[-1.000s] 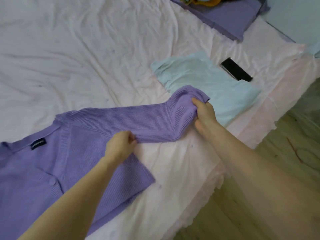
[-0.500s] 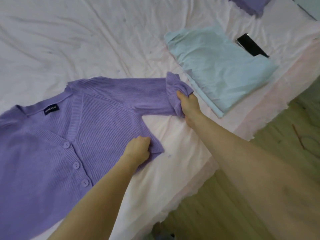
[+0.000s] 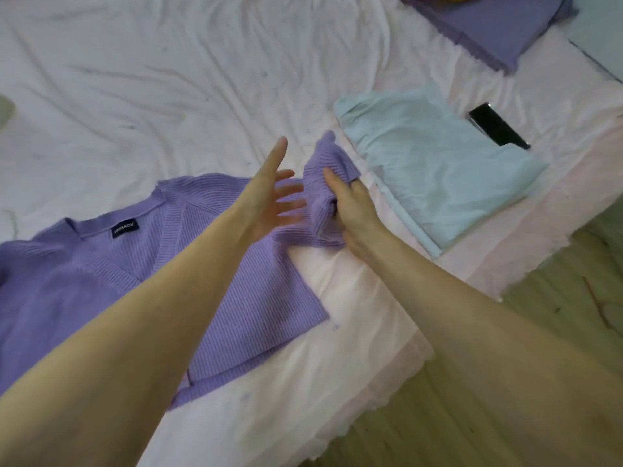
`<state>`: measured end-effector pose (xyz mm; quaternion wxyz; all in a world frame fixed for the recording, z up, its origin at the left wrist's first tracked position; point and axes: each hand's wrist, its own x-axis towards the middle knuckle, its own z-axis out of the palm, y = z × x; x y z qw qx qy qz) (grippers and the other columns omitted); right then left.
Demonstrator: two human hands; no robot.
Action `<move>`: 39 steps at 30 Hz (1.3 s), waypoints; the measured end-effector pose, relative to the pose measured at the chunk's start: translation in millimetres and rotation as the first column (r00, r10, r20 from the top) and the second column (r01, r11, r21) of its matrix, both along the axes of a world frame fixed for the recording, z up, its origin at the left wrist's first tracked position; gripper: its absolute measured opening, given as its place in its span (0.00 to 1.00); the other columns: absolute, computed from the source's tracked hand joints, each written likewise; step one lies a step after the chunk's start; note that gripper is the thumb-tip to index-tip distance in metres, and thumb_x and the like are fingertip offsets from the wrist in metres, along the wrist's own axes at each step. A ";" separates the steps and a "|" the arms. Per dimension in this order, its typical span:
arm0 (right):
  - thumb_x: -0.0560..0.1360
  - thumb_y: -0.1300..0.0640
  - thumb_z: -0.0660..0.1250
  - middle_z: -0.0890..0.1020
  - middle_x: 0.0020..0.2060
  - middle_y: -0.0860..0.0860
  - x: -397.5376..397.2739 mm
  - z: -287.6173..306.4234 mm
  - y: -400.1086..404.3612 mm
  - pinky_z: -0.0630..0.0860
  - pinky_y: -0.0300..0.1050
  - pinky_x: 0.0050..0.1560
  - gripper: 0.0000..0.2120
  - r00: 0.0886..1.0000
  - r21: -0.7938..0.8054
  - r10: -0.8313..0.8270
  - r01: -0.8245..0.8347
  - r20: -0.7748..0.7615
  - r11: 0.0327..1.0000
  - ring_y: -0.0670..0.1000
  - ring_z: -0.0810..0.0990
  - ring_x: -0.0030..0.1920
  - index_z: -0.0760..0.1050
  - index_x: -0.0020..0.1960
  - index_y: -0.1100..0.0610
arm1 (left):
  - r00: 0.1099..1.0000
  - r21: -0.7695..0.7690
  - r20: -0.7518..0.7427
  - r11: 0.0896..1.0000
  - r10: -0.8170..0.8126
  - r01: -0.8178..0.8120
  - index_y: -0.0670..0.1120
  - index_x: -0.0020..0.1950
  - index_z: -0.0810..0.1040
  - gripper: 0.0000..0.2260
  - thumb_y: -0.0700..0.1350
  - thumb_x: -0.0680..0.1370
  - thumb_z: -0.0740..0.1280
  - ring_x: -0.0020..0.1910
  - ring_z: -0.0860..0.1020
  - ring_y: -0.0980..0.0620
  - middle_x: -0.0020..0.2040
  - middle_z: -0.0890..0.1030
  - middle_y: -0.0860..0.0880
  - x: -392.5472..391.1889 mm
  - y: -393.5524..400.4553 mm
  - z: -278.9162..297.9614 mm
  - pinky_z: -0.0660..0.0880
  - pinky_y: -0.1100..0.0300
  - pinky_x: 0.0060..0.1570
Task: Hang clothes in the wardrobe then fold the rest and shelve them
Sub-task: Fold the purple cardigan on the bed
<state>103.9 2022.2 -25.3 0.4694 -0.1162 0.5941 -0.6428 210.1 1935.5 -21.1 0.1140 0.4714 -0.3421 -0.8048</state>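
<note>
A purple ribbed cardigan lies flat on the bed, its neckline with a dark label toward the far left. My right hand grips the end of its right sleeve, bunched and lifted off the sheet. My left hand hovers over the sleeve just left of the right hand, fingers spread and holding nothing. A folded pale blue garment lies to the right of the sleeve.
The bed has a wrinkled white sheet with a pink edge. A black phone lies beside the blue garment. A purple pillow sits at the far right corner. Wooden floor runs along the bed's right side.
My left hand let go of the cardigan's hem and moved up over the sleeve with fingers spread. My right hand kept hold of the sleeve end.
</note>
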 end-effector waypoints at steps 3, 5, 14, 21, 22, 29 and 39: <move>0.81 0.64 0.59 0.82 0.43 0.64 52.6 20.6 -22.2 0.80 0.39 0.37 0.09 0.974 -0.006 0.185 -0.188 -0.128 0.982 0.49 0.81 0.37 0.75 0.57 0.65 | 0.994 -0.178 0.112 0.984 0.011 0.010 0.47 0.52 0.80 0.20 0.62 0.73 0.69 0.38 0.81 0.53 0.39 0.82 0.51 16.5 -12.9 17.2 0.77 0.61 0.37; 0.79 0.65 0.60 0.81 0.51 0.65 91.2 25.3 -39.4 0.77 0.33 0.43 0.11 0.924 0.030 0.292 -0.294 -0.248 0.955 0.49 0.79 0.45 0.74 0.61 0.65 | 0.976 -0.263 0.120 0.953 0.184 -0.148 0.46 0.49 0.80 0.11 0.53 0.74 0.70 0.37 0.80 0.53 0.38 0.81 0.51 47.5 -28.7 18.4 0.75 0.62 0.36; 0.74 0.66 0.65 0.83 0.49 0.56 230.0 -34.5 -54.4 0.76 0.47 0.56 0.09 0.431 0.359 0.730 -0.666 -0.530 0.654 0.49 0.81 0.48 0.79 0.53 0.63 | 0.715 -0.265 0.516 0.881 0.473 -0.392 0.44 0.34 0.71 0.06 0.40 0.72 0.63 0.29 0.68 0.48 0.34 0.71 0.44 271.9 -18.0 -44.3 0.63 0.60 0.29; 0.76 0.61 0.61 0.72 0.64 0.58 242.7 -86.4 -35.2 0.69 0.51 0.61 0.18 0.000 0.730 0.807 -0.427 -0.590 0.534 0.59 0.70 0.64 0.70 0.65 0.60 | 0.692 -0.266 0.646 0.945 0.322 -0.191 0.34 0.64 0.70 0.31 0.44 0.65 0.76 0.47 0.80 0.42 0.51 0.80 0.39 323.8 17.1 -91.0 0.79 0.52 0.43; 0.76 0.60 0.62 0.68 0.68 0.58 243.1 -90.6 -34.0 0.67 0.52 0.65 0.20 -0.059 0.772 0.830 -0.409 -0.555 0.487 0.59 0.66 0.68 0.68 0.68 0.60 | 0.668 -0.305 0.686 0.947 0.289 -0.097 0.36 0.66 0.68 0.35 0.45 0.65 0.78 0.56 0.78 0.41 0.58 0.77 0.40 325.2 20.0 -94.6 0.76 0.49 0.53; 0.78 0.56 0.60 0.50 0.78 0.56 241.2 -102.5 -23.6 0.54 0.54 0.75 0.29 -0.238 0.875 0.875 -0.358 -0.422 0.325 0.57 0.50 0.77 0.55 0.77 0.56 | 0.711 -0.136 0.558 0.892 0.429 -0.431 0.40 0.48 0.74 0.05 0.41 0.76 0.65 0.35 0.76 0.48 0.41 0.76 0.43 349.7 32.0 -97.6 0.75 0.63 0.23; 0.79 0.63 0.58 0.46 0.78 0.56 227.4 -106.6 -16.1 0.58 0.55 0.73 0.32 -0.498 0.930 0.791 -0.273 -0.355 0.246 0.57 0.48 0.77 0.47 0.79 0.54 | 0.636 -0.641 0.661 0.741 0.398 0.202 0.44 0.58 0.75 0.13 0.44 0.75 0.70 0.45 0.76 0.43 0.52 0.75 0.43 360.6 52.0 -112.7 0.72 0.54 0.48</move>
